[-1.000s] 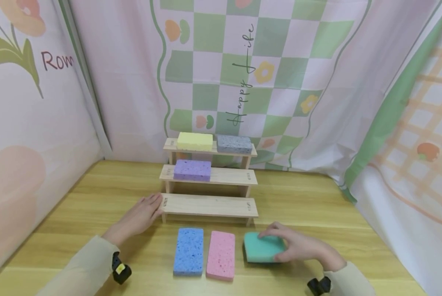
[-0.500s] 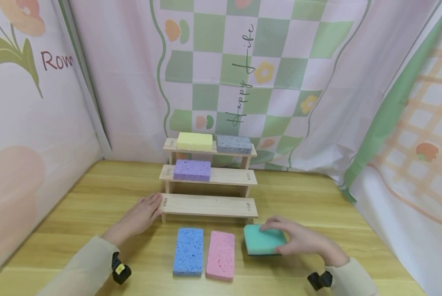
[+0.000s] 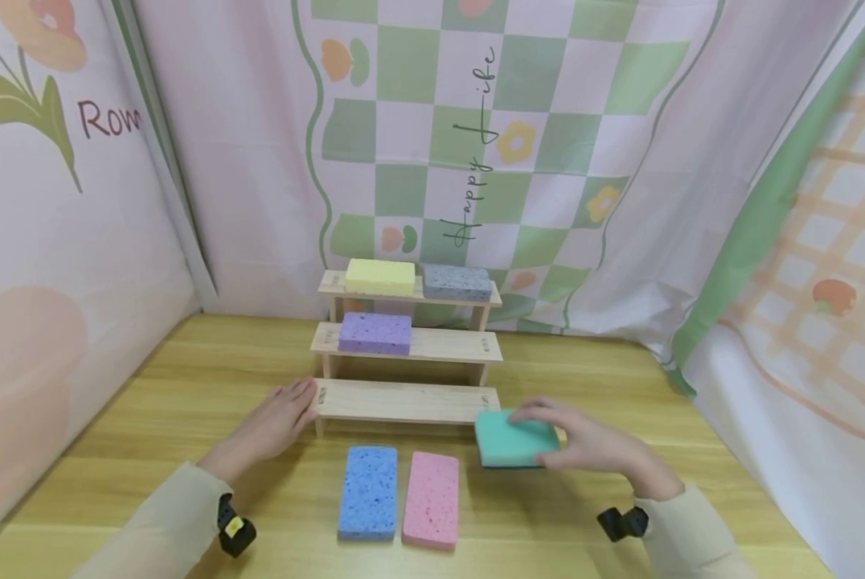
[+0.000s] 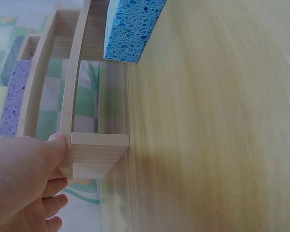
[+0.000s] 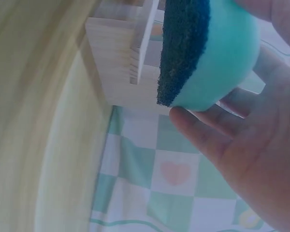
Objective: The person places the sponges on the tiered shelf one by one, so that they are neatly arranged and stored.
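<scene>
Upper left: white cloth, "Rom". Left hand pinches end of central three-tier wooden rack; three there: purple sponge, yellow sponge, grey sponge. Lower centre, two: blue sponge, pink sponge. Upper centre: "Happy Life". Right hand, fingers half-curled, grips teal dark-backed sponge, right of centre.

At 12 o'clock, "Happy Life" runs up the checked curtain; at 10, "Rom" on the white curtain.

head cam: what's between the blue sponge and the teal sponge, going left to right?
The pink sponge, flat on the table, sits between the blue sponge and the teal sponge. Only the head view shows it.
</scene>
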The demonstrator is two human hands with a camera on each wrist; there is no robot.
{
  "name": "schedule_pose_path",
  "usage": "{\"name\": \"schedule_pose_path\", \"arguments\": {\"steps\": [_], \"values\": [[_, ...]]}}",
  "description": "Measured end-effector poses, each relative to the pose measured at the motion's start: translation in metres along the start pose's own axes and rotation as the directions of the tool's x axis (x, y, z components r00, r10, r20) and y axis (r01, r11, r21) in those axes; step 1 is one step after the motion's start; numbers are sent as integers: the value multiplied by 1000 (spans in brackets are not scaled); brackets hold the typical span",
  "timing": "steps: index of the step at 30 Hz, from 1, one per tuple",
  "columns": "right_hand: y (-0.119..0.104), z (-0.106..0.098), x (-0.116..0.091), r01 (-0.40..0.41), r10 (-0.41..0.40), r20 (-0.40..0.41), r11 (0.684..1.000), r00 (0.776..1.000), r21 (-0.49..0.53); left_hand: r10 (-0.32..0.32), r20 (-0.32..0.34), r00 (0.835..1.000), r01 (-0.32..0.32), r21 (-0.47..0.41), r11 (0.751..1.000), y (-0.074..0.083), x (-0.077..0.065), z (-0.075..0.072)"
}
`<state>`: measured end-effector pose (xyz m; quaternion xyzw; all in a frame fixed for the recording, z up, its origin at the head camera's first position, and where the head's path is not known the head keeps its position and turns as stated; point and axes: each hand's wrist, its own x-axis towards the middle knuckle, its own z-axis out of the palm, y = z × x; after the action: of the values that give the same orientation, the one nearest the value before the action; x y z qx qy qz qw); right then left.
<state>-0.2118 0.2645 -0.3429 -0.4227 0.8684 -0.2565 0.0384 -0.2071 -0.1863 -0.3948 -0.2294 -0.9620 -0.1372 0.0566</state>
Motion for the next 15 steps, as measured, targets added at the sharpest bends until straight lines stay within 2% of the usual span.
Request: {"name": "schedule_pose_path", "arguments": {"steps": [8, 15], "values": [[-5, -9, 10, -2, 2, -16, 1000, 1000, -14, 6, -3, 1000, -6, 0, 1000, -2, 0, 2], [-5, -16, 21, 25, -30, -64, 998, 998, -64, 8, -5, 1000, -8, 1, 1000, -2, 0, 1]]}}
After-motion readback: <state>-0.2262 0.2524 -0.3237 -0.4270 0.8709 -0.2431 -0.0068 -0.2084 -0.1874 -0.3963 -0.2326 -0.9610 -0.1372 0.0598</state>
